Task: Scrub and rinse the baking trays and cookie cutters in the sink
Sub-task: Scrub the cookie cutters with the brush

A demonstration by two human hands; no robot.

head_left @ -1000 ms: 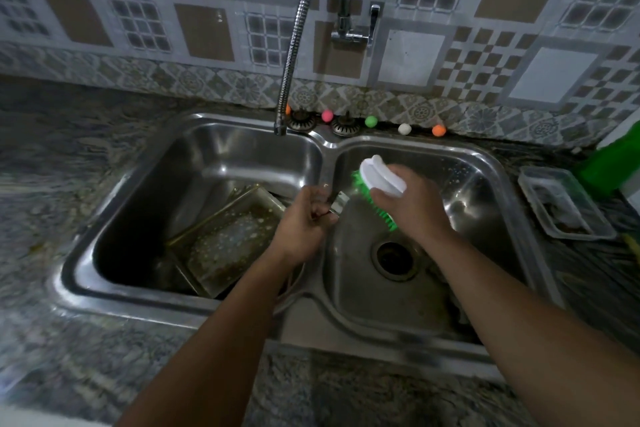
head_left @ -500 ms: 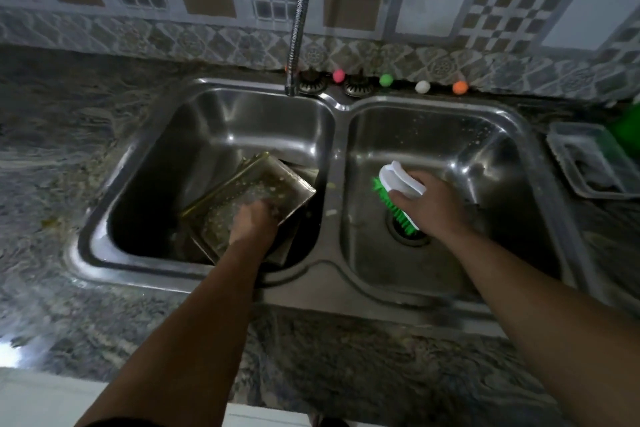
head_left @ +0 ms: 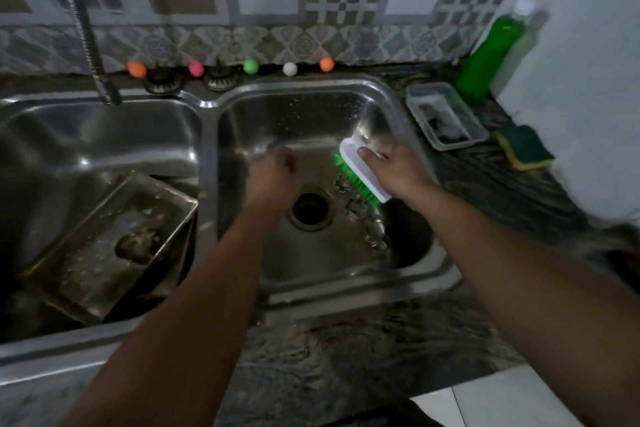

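Observation:
My right hand (head_left: 398, 172) grips a white scrub brush with green bristles (head_left: 362, 173) over the right basin (head_left: 311, 107) of the steel sink. My left hand (head_left: 273, 175) is blurred above the drain (head_left: 310, 210), its fingers curled round a small shiny metal piece (head_left: 261, 149) that looks like a cookie cutter. Several metal cookie cutters (head_left: 358, 206) lie on the basin floor right of the drain, under the brush. A dirty rectangular baking tray (head_left: 114, 243) leans tilted in the left basin, with grime and water on it.
The flexible faucet hose (head_left: 86, 28) hangs over the left basin. On the counter to the right stand a clear plastic container (head_left: 446, 114), a green soap bottle (head_left: 488, 52) and a yellow-green sponge (head_left: 524, 151). Small coloured balls (head_left: 251, 66) line the back ledge.
My left hand left the tray in the left basin and moved to the right basin with a small metal piece. My right hand and brush shifted right; the view swung right.

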